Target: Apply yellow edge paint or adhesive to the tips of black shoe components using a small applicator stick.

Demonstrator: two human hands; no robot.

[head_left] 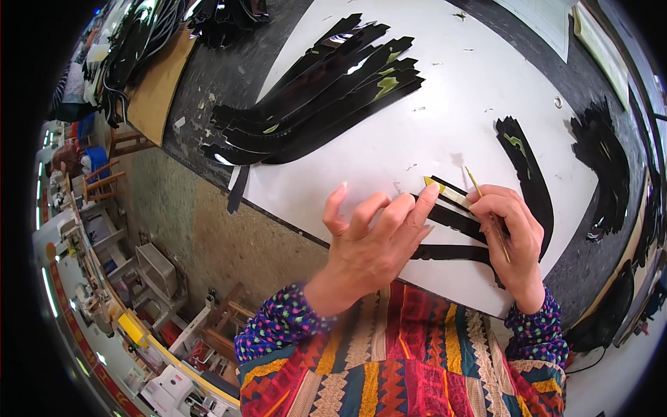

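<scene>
My left hand (372, 240) is spread over the near part of the white sheet, its fingers apart. Its index fingertip rests on the yellow end (432, 184) of a short black strip with a pale face (455, 199). Pinched in my right hand (511, 233) is a thin yellowish stick (474, 181), slanting through the fingers; its tip's kind is too small to make out. The right fingertips also meet the pale strip's other end. Under and between both hands lie black strips (455, 251), partly covered by the fingers.
A fanned bundle of black strips (326, 104) lies at the far left of the white sheet (479, 90). To the right are a curved black stack (531, 181) and another bundle (604, 167). The dark table's edge (292, 226) runs along the near left, above the floor.
</scene>
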